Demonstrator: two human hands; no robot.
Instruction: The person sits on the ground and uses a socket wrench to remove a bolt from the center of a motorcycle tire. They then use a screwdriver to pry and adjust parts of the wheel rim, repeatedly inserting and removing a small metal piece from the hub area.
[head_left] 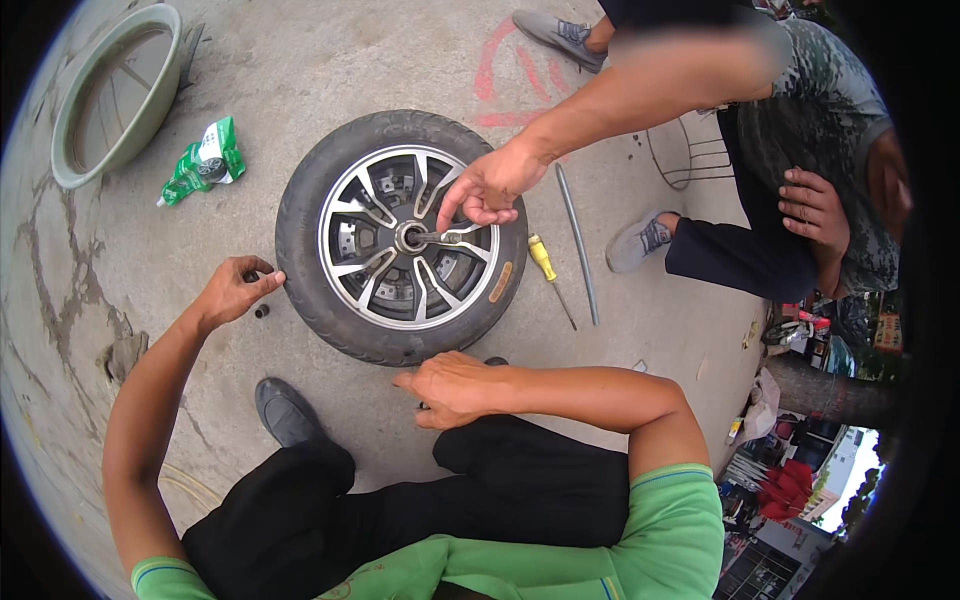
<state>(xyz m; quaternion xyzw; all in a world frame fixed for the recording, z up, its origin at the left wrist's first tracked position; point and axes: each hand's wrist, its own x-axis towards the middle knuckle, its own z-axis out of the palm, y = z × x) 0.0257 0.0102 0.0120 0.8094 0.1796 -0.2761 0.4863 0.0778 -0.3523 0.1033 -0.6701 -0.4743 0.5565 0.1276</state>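
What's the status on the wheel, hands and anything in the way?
Left hand pinching a small dark part beside the tyre. Right hand resting at the wheel near edge. Co-worker's hand on the hub wrench. Screwdriver and rod alongside.

The left arm is seen bare from a green short sleeve at the lower left of the frame, extended upward toward the middle left. The left hand is held with the wrist slightly bent, the fingers curled inward and the thumb and forefinger pinched together at their tips; what is pinched between them is too small to be told. The right arm is bent sharply at the elbow at the lower right of the frame, and the forearm is laid across toward the centre. The right hand is kept palm down, the fingers loosely curled and close together, nothing being visibly held in its grip.
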